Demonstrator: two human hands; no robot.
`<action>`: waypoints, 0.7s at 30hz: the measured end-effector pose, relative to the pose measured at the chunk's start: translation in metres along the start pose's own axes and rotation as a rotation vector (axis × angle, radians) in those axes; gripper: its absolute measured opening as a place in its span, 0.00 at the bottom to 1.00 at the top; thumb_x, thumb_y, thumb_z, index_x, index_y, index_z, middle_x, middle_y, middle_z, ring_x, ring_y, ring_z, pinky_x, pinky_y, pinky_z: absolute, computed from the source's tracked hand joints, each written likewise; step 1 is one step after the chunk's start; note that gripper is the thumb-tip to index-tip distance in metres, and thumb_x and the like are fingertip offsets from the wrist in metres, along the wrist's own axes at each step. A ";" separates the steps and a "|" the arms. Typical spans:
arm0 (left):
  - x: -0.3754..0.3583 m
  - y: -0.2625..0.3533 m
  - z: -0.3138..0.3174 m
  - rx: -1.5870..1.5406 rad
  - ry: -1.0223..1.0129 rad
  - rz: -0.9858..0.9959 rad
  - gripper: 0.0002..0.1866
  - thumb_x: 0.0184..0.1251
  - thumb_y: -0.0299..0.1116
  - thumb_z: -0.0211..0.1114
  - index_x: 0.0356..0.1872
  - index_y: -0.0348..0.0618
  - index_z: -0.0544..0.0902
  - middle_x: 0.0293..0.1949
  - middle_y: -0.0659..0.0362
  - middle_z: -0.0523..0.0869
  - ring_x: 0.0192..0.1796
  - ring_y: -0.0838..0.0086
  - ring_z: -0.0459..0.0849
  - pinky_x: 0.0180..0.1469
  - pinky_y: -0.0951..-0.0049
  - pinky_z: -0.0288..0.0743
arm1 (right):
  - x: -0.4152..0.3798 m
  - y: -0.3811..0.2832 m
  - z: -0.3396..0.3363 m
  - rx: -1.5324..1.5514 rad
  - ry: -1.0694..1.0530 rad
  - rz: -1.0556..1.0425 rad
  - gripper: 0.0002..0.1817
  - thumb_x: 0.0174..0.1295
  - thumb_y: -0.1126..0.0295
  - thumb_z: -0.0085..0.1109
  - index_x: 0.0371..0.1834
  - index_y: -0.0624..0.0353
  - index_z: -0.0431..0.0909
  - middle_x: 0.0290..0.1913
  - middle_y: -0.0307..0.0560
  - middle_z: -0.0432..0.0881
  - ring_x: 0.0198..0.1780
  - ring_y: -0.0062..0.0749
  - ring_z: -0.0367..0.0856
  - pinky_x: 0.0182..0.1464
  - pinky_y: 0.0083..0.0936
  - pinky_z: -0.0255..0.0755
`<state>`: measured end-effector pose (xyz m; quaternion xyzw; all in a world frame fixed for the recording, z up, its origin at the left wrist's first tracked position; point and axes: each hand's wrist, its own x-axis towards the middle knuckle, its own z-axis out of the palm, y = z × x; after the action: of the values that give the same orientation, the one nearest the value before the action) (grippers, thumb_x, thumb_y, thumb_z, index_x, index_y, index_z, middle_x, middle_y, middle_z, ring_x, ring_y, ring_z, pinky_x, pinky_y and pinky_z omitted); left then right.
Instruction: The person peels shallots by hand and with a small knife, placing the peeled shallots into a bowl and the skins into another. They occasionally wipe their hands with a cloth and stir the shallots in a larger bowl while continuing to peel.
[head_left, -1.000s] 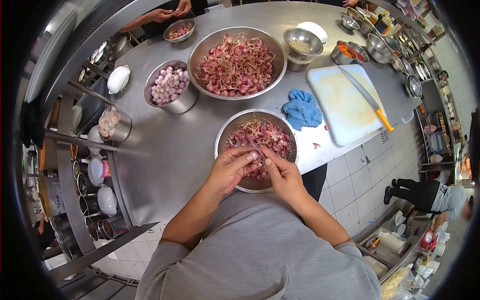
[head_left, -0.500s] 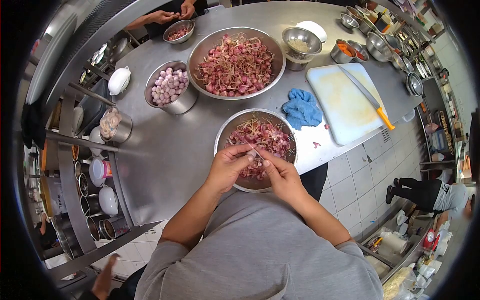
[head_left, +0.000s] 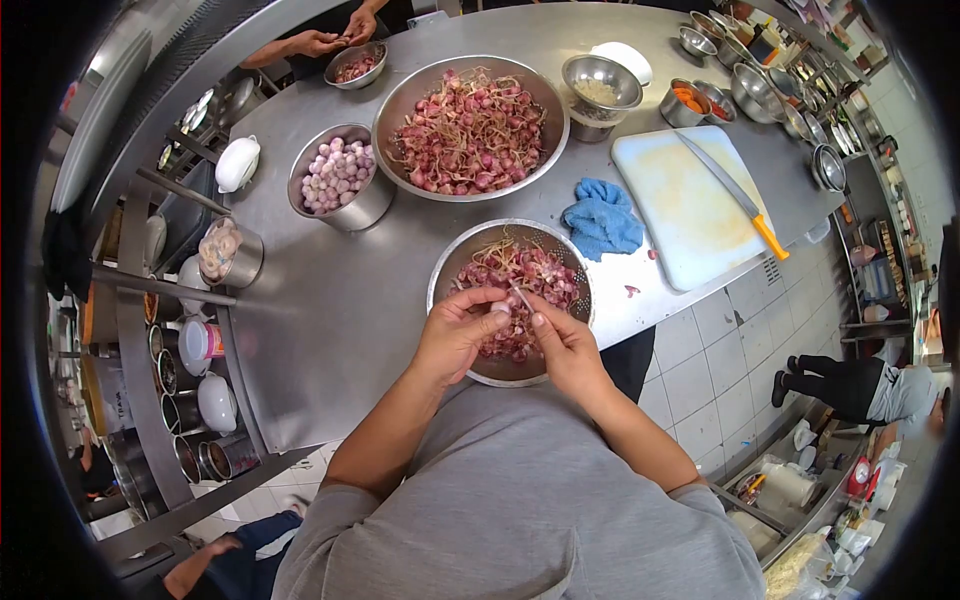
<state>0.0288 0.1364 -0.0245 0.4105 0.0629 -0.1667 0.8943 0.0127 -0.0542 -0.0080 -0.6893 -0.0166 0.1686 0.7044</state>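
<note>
My left hand (head_left: 462,325) is closed, pinching a small pale shallot (head_left: 501,308) largely hidden by the fingers. In my right hand (head_left: 565,345), also closed, is a thin, pale tool (head_left: 518,291) that looks like a small knife; its handle is hidden in the grip. Both hands are close together above a perforated steel colander (head_left: 440,262) of pink-red shallot skins and roots (head_left: 510,268). Beyond it stands a large steel bowl (head_left: 384,135) heaped with unpeeled shallots (head_left: 470,130). A steel pot (head_left: 362,210) of peeled shallots (head_left: 338,176) is at its left.
Right of the colander are a crumpled blue cloth (head_left: 603,220) and a white cutting board (head_left: 665,200) bearing an orange-handled knife (head_left: 745,205). At the far edge, another person's hands (head_left: 340,32) are over a small bowl (head_left: 378,68). A metal shelf rack lines the left side.
My right hand's thin tool has tilted and its tip has moved slightly right, away from my left fingers. At the lower left, a passing person has come further into view.
</note>
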 end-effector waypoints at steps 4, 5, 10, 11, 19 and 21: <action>0.000 0.005 0.005 -0.057 0.065 -0.047 0.15 0.69 0.20 0.67 0.55 0.33 0.81 0.52 0.49 0.86 0.53 0.69 0.86 0.56 0.72 0.84 | 0.006 0.006 -0.001 -0.033 0.093 -0.109 0.22 0.79 0.67 0.47 0.72 0.62 0.70 0.62 0.51 0.82 0.65 0.29 0.76 0.68 0.23 0.65; 0.000 0.004 0.003 -0.073 0.078 -0.052 0.15 0.69 0.20 0.66 0.55 0.33 0.81 0.52 0.49 0.86 0.53 0.69 0.86 0.56 0.71 0.84 | 0.005 0.006 0.000 -0.072 0.130 -0.199 0.23 0.79 0.68 0.47 0.74 0.62 0.68 0.62 0.51 0.82 0.65 0.29 0.76 0.67 0.23 0.65; 0.001 0.001 0.001 -0.129 0.061 -0.034 0.14 0.69 0.20 0.66 0.54 0.36 0.81 0.53 0.51 0.86 0.53 0.69 0.87 0.56 0.73 0.83 | -0.009 -0.015 0.006 -0.126 0.055 -0.214 0.25 0.78 0.67 0.49 0.76 0.59 0.66 0.63 0.56 0.82 0.64 0.31 0.78 0.65 0.25 0.68; 0.001 0.001 0.003 -0.159 0.053 -0.039 0.12 0.69 0.20 0.66 0.52 0.37 0.82 0.52 0.52 0.86 0.53 0.69 0.87 0.56 0.73 0.83 | -0.011 -0.018 0.005 -0.122 -0.051 -0.099 0.25 0.77 0.67 0.49 0.76 0.58 0.66 0.63 0.57 0.82 0.64 0.31 0.79 0.65 0.25 0.69; 0.000 -0.008 -0.002 -0.262 0.078 -0.069 0.07 0.69 0.20 0.66 0.46 0.39 0.83 0.44 0.56 0.88 0.49 0.72 0.87 0.56 0.74 0.84 | -0.009 -0.022 0.007 -0.217 -0.025 -0.152 0.20 0.77 0.67 0.52 0.70 0.56 0.75 0.56 0.51 0.86 0.56 0.24 0.81 0.60 0.22 0.71; -0.001 -0.010 -0.005 -0.266 0.073 -0.083 0.08 0.69 0.20 0.65 0.46 0.39 0.83 0.44 0.56 0.88 0.48 0.72 0.88 0.54 0.74 0.85 | -0.008 -0.021 0.007 -0.177 -0.025 -0.089 0.19 0.77 0.67 0.51 0.68 0.58 0.76 0.55 0.50 0.86 0.55 0.23 0.81 0.60 0.21 0.71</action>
<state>0.0245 0.1345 -0.0341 0.2911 0.1337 -0.1788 0.9303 0.0074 -0.0496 0.0144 -0.7454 -0.0706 0.1435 0.6471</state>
